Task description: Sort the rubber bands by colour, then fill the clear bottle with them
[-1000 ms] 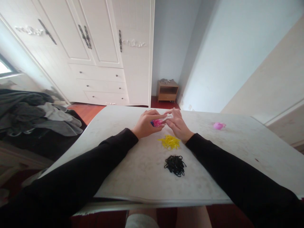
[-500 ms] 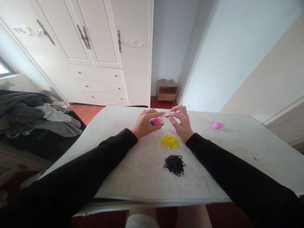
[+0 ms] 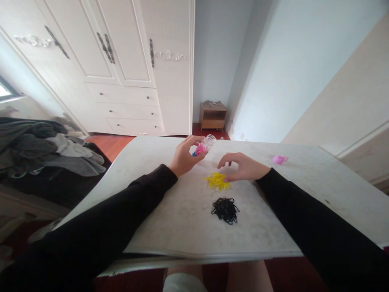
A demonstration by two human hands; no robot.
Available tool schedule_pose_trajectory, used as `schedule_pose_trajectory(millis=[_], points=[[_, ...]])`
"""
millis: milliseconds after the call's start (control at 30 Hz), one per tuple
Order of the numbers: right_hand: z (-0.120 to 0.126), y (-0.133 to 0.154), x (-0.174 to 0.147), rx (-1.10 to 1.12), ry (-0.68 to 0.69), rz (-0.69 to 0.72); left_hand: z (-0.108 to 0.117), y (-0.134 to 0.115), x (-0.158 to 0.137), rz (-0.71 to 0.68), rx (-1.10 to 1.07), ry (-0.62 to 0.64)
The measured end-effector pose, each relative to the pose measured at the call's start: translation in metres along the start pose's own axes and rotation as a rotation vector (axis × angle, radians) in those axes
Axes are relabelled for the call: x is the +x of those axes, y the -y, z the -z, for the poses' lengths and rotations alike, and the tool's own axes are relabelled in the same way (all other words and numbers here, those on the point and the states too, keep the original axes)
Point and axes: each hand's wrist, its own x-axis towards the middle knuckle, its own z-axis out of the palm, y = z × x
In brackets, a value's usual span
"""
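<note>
My left hand point(image 3: 187, 155) grips a small clear jar point(image 3: 209, 140), tilted with its open mouth toward the upper right. Pink and blue bands point(image 3: 201, 150) show inside it. My right hand point(image 3: 240, 165) hovers at the pile of yellow rubber bands point(image 3: 217, 181), fingers curved and apart, with the thumb at the pile's right edge. Nothing shows between its fingers. Nearer to me lies a pile of black rubber bands point(image 3: 225, 210).
A pink object point(image 3: 279, 159), perhaps a lid, lies on the right of the white table point(image 3: 170, 219). Beyond the table stand a white wardrobe point(image 3: 127, 93) and a small wooden cabinet point(image 3: 214, 116). Clothes point(image 3: 51, 146) are heaped at the left.
My right hand has left the jar's mouth and come down toward me to the yellow bands. The left hand still holds the jar, whose mouth is now uncovered.
</note>
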Motion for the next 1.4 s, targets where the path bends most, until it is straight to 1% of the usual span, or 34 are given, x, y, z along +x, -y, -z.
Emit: schedule_pose_trajectory(millis=[33, 100, 300, 400, 633, 733, 833, 967, 1067, 1233, 1400], points=[[-0.001, 0.0, -0.003, 0.013, 0.049, -0.013, 0.0, 0.0, 0.0, -0.001, -0.005, 0.003], [-0.003, 0.0, -0.007, 0.025, 0.088, -0.036, 0.0, -0.001, 0.0, 0.003, -0.01, 0.01], [-0.007, 0.005, -0.007, 0.051, 0.11, -0.011, 0.0, -0.004, 0.0, 0.016, 0.002, 0.026], [-0.009, 0.006, -0.006, 0.052, 0.088, 0.003, 0.001, -0.005, 0.0, 0.006, 0.011, 0.035], [-0.011, 0.005, -0.008, 0.053, -0.028, 0.024, 0.002, -0.004, 0.0, -0.044, 0.055, 0.059], [-0.009, 0.005, -0.007, 0.049, -0.104, 0.007, 0.002, -0.004, 0.0, -0.058, 0.056, 0.065], [-0.008, 0.004, -0.005, 0.066, -0.225, -0.026, 0.003, -0.004, 0.0, -0.06, 0.071, 0.087], [-0.007, -0.001, -0.004, 0.145, -0.416, -0.062, 0.003, -0.005, -0.001, -0.064, 0.084, 0.128], [-0.006, -0.004, -0.004, 0.163, -0.516, -0.091, 0.004, -0.005, -0.001, -0.083, 0.094, 0.161], [-0.008, -0.006, -0.002, 0.132, -0.567, -0.125, 0.004, -0.007, -0.002, -0.106, 0.128, 0.226], [-0.011, -0.005, -0.001, 0.063, -0.559, -0.123, 0.004, -0.008, -0.002, -0.131, 0.148, 0.266]])
